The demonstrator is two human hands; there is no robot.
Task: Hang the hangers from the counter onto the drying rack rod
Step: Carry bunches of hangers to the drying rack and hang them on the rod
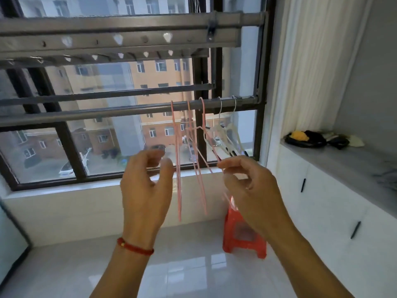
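Hanging long-axis-down from the rod (129, 112), pink hangers (178, 168), right hand (249, 181) fingers pinching one, left hand (146, 186) loosely curled, empty

My one head camera looks forward and slightly up, close to the drying rack rod (129, 110) crossing mid-frame before the window (103, 147).

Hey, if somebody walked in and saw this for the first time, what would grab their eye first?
Probably the two raised hands mid-frame, the left hand loosely curled and the right hand pinching at thin pink hangers that dangle from the drying rack rod across the window. Two pale hangers hang further right on the same rod. Below the right hand, a bright red plastic stool stands out on the pale tiled floor.
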